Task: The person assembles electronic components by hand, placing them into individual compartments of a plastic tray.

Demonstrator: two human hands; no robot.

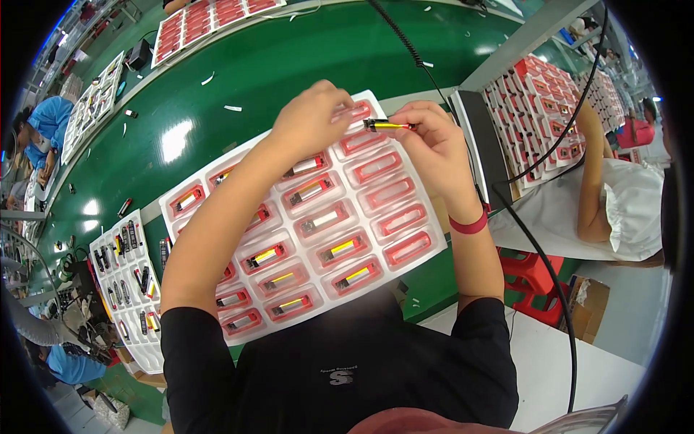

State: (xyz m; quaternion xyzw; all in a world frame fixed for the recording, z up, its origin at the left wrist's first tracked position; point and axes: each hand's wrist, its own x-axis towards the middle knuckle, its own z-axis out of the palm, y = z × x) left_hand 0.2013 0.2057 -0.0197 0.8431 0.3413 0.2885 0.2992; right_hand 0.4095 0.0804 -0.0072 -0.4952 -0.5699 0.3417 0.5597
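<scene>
A white moulded tray [441, 242] lies tilted in front of me on the green bench, with a red frame-shaped shell in most of its compartments. Several shells hold a slim part with a yellow strip, such as this filled shell [340, 249]; those in the right column look unfilled. My right hand [437, 148], wearing a red wristband, pinches a small black-and-yellow battery part [383, 125] with red at one end, over the tray's far right corner. My left hand [312, 119] reaches across the tray, its curled fingers at a red shell [359, 111] in the far corner compartment, partly hiding it.
Another white tray [148, 347] with loose dark parts stands at left. Filled trays [217, 22] lie across the green bench [289, 65]. A black cable [535, 253] hangs at my right, near a co-worker's white sleeve [632, 202], stacked trays [531, 108] and a red stool [531, 278].
</scene>
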